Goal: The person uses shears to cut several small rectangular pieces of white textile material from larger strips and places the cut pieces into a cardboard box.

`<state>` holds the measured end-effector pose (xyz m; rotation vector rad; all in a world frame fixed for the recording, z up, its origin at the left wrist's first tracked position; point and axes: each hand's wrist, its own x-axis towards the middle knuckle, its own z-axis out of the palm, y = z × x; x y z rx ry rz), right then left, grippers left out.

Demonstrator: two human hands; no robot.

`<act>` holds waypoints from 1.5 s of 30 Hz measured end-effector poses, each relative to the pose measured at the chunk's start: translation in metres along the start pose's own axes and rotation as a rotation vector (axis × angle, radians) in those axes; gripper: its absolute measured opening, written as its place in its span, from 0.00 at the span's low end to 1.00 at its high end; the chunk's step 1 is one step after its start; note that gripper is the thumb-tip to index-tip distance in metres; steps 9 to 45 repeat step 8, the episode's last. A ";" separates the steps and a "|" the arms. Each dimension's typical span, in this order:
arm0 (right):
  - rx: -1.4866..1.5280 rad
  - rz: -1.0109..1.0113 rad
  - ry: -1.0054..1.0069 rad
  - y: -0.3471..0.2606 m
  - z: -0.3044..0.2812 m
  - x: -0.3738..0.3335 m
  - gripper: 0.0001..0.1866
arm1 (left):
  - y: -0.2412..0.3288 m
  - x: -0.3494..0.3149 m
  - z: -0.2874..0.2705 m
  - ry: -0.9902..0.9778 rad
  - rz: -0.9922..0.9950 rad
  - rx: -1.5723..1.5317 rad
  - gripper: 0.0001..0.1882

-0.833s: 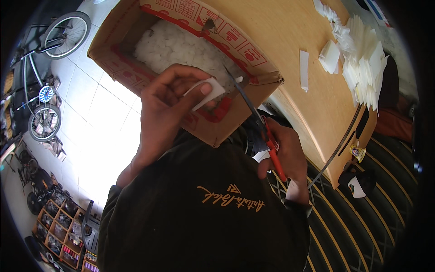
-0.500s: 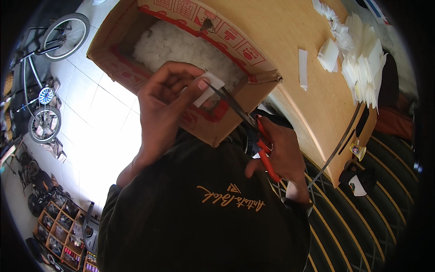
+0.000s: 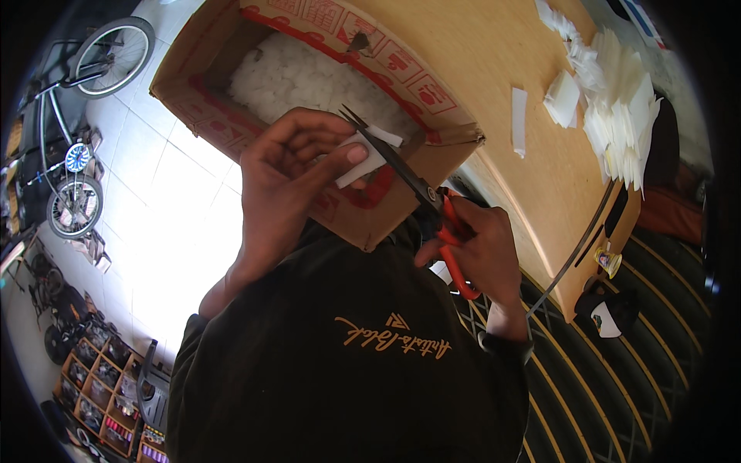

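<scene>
My left hand (image 3: 289, 181) pinches a small white strip (image 3: 364, 160) between thumb and fingers, over the near side of a cardboard box (image 3: 432, 174). Wrapped round the red handles of a pair of scissors (image 3: 413, 181), my right hand (image 3: 485, 251) holds them with the dark blades pointing up and left. The blades are nearly closed across the strip, and a narrow white piece (image 3: 386, 136) shows on their far side. Whether that piece is fully cut off I cannot tell. Inside the box lies a heap of small white pieces (image 3: 301, 77).
A wooden table (image 3: 502, 69) on the right bears a single white strip (image 3: 519, 122) and a thick stack of white sheets (image 3: 621, 116). A bicycle (image 3: 58, 127) is on the tiled floor at left. Below it stands a compartmented wooden rack (image 3: 100, 390). A dark cap (image 3: 606, 312) hangs near the table corner.
The scissor blades have moved from wide apart to nearly closed across the strip. A narrow piece now shows beyond them. My right hand's grip has tightened.
</scene>
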<state>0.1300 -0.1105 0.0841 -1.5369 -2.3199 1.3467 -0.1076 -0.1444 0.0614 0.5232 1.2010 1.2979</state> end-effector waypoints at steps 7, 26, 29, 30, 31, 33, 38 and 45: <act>0.137 0.035 -0.047 0.019 0.004 -0.007 0.32 | 0.007 0.000 -0.002 -0.064 -0.092 0.068 0.12; 0.165 0.030 -0.072 0.023 0.004 -0.007 0.32 | 0.006 0.000 -0.002 -0.062 -0.090 0.057 0.12; 0.165 0.030 -0.072 0.023 0.004 -0.007 0.32 | 0.006 0.000 -0.002 -0.062 -0.090 0.057 0.12; 0.165 0.030 -0.072 0.023 0.004 -0.007 0.32 | 0.006 0.000 -0.002 -0.062 -0.090 0.057 0.12; 0.165 0.030 -0.072 0.023 0.004 -0.007 0.32 | 0.006 0.000 -0.002 -0.062 -0.090 0.057 0.12; 0.165 0.030 -0.072 0.023 0.004 -0.007 0.32 | 0.006 0.000 -0.002 -0.062 -0.090 0.057 0.12; 0.165 0.030 -0.072 0.023 0.004 -0.007 0.32 | 0.006 0.000 -0.002 -0.062 -0.090 0.057 0.12; 0.165 0.030 -0.072 0.023 0.004 -0.007 0.32 | 0.006 0.000 -0.002 -0.062 -0.090 0.057 0.12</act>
